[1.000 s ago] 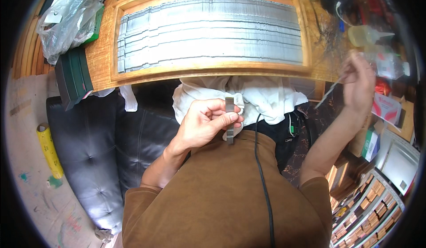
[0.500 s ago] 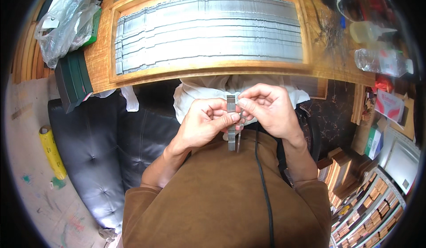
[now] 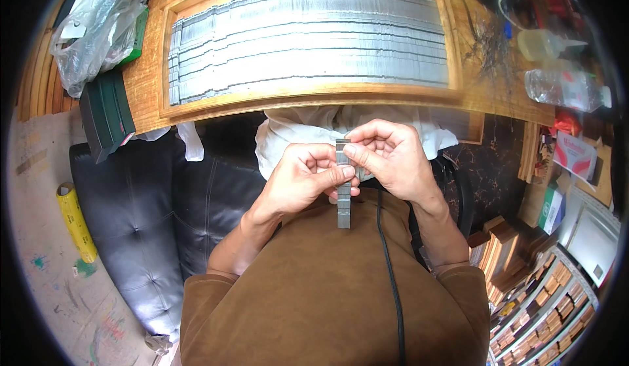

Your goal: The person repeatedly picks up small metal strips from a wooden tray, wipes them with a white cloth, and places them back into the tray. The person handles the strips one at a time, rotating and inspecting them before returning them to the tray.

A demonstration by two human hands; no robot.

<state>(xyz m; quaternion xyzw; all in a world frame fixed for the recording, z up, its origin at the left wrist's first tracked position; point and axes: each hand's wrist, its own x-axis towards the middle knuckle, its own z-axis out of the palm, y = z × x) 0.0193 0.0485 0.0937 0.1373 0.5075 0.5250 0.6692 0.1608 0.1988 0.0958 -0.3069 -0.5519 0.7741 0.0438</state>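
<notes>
Left hand (image 3: 304, 177) grips a narrow stack of thin grey strips (image 3: 344, 203) between thumb and fingers, around its middle. Just to its right, the person's right hand (image 3: 393, 163) pinches the far end of that stack, which points away from the person's brown shirt (image 3: 301, 287), short of the worktop (image 3: 145, 112). Around them, from left to right: a yellow roll (image 3: 76, 225) on the floor; a crumpled clear bag (image 3: 98, 32) on the far left; a black padded seat (image 3: 131, 228); a wooden tray (image 3: 308, 97) of tightly packed grey strips, far centre; and a clear bottle (image 3: 557, 90), far right.
</notes>
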